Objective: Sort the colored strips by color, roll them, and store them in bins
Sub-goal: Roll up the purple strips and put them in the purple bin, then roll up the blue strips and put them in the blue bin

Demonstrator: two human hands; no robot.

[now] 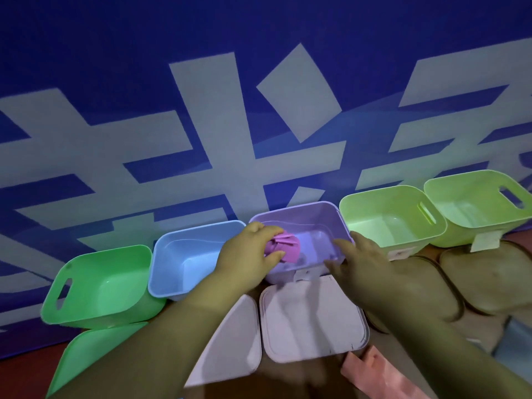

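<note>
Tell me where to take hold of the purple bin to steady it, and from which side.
Grip the purple bin by its near right rim, coming from the front, where the right hand already rests. The left hand holding the pink roll occupies the left side.

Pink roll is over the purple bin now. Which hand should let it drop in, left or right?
Left. The left hand already grips the pink roll above the purple bin. The right hand only rests on the bin's near rim, probably steadying it.

a blue banner (121, 41) with large pale grey characters fills the dim backdrop.
</note>
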